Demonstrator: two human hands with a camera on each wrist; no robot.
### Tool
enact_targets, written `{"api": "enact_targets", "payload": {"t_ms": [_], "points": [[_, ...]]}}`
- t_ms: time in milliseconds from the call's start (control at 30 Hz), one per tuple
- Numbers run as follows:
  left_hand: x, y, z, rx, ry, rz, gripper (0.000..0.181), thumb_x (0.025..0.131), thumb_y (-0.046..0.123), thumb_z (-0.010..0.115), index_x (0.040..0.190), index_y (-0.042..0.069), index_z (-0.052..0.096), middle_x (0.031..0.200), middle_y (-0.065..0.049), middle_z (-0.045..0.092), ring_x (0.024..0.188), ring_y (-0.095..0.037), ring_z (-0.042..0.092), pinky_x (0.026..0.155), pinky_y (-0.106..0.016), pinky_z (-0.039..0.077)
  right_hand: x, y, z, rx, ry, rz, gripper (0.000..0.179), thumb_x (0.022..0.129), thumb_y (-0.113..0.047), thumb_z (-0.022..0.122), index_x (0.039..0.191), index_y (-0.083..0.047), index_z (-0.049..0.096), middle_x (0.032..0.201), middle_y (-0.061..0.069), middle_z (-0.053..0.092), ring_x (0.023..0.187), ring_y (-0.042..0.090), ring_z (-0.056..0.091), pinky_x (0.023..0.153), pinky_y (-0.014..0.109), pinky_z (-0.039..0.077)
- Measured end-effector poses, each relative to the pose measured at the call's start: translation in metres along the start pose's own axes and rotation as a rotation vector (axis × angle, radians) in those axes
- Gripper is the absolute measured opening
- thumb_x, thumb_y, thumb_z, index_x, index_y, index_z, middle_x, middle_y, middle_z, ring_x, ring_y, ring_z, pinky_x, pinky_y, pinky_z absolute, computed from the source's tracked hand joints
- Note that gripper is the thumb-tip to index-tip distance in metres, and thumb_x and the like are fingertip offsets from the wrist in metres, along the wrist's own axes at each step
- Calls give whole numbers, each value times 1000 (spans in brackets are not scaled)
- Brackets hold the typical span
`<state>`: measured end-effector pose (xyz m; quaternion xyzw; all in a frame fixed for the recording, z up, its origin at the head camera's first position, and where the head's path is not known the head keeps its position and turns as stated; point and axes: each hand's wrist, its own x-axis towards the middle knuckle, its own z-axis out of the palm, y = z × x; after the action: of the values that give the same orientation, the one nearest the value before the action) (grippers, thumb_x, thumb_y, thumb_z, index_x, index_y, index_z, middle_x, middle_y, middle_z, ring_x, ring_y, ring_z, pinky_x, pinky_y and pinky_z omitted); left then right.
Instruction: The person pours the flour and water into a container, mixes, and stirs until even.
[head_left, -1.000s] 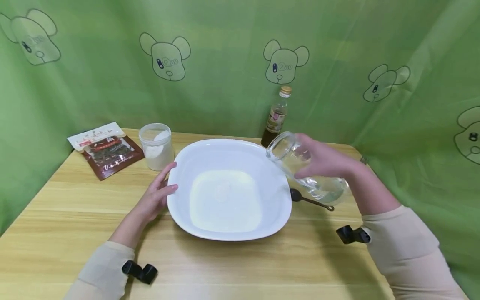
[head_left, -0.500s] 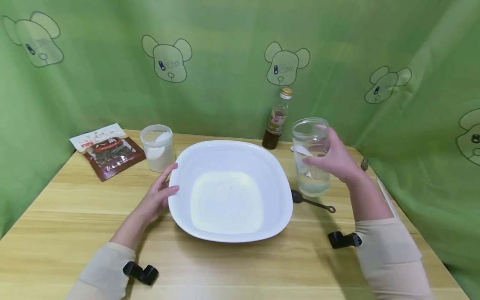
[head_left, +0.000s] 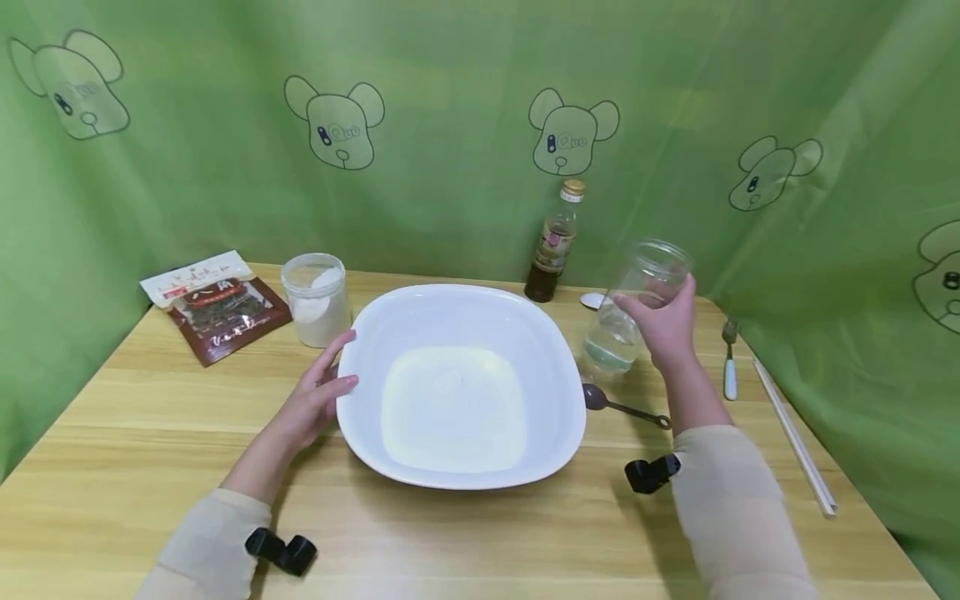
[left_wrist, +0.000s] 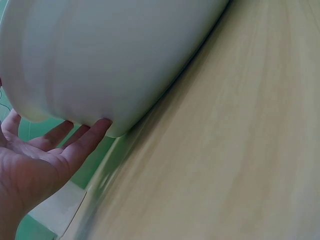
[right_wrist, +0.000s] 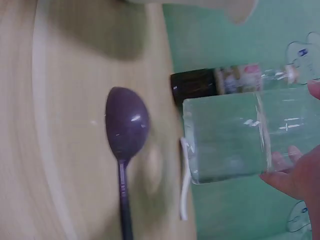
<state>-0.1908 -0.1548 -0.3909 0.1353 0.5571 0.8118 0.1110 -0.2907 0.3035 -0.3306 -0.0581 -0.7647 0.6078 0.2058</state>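
A large white basin (head_left: 453,408) stands on the wooden table in front of me. My left hand (head_left: 311,400) rests against its left side, with fingertips at the rim. In the left wrist view, its fingers (left_wrist: 82,145) reach out fairly straight to the basin's outer wall. To the right of the basin, my right hand (head_left: 663,321) grips a clear glass jar (head_left: 630,292) near its upper part. The jar leans, and some clear liquid lies in its bottom. Below it a dark spoon (right_wrist: 127,125) lies on the table.
Behind the basin stands a bottle of dark liquid (head_left: 553,246). At left are a tub of white powder (head_left: 318,304) and a brown-and-white packet (head_left: 217,304). On the right lie a white spoon (head_left: 592,300), a fork (head_left: 730,358) and white chopsticks (head_left: 795,442). Green cloth (head_left: 450,208) hangs around the table.
My right hand has moved the jar from tipped at the basin's rim to nearly upright, then further right, where it leans the other way. My left hand has stayed at the basin.
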Motion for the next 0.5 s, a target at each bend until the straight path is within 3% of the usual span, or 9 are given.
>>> {"api": "enact_targets", "payload": {"t_ms": [167,400,500], "points": [[0,-1,0,9,2,2,66,82,2,45,139,17,15,128,-26,25,98,-27,50,74,-38,48,43,58,-6,-47,82,-3,102,56,-27,80,132,-36,13,121,4,37,105,21,40,82,32,43],[0,-1,-1,-3,3,-5,67,82,2,45,139,17,14,130,-25,22,98,-24,50,75,-38,48,44,65,7,-109,140,17,105,54,-34,80,134,-35,11,122,3,35,107,21,38,89,35,38],[0,-2,-1,-10,3,-5,68,81,1,45,139,17,14,130,-26,22,98,-24,51,75,-39,48,46,73,10,-140,140,-15,106,52,-42,78,133,-35,11,122,5,35,107,22,38,87,36,38]]}}
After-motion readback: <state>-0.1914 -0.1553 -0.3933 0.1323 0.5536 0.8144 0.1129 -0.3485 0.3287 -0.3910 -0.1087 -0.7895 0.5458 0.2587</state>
